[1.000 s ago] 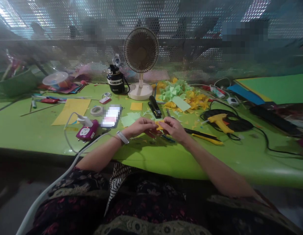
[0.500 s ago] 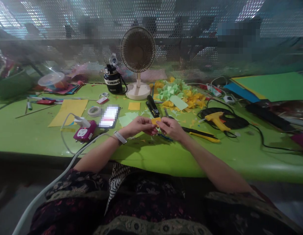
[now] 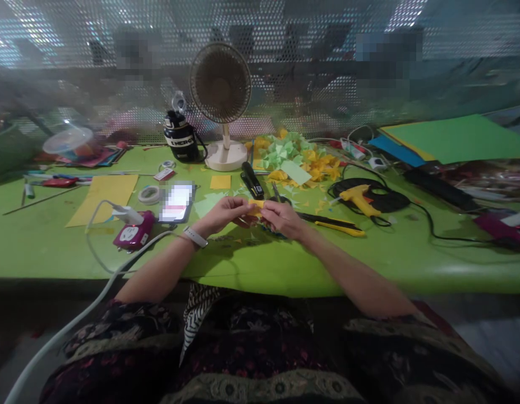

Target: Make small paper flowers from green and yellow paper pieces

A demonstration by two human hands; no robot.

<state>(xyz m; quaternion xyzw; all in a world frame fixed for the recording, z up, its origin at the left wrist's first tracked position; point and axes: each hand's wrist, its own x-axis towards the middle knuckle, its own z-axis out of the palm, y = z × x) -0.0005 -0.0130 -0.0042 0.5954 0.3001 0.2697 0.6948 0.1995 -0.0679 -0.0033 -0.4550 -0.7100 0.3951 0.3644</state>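
finding: the small orange paper could crease or tear, likely through uneven pull between two pinches. it lies between the fingertips of left hand and right hand, both nearly closed on it, above the worktop; black stapler just beyond.

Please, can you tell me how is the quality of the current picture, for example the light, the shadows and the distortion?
In the head view: dim, hazy light overall; bright streaks on the perforated screen; the phone glows, its display pixelated; soft shadow on the green table below both hands; wide-lens stretching towards the sides; fine detail soft at the fingers.
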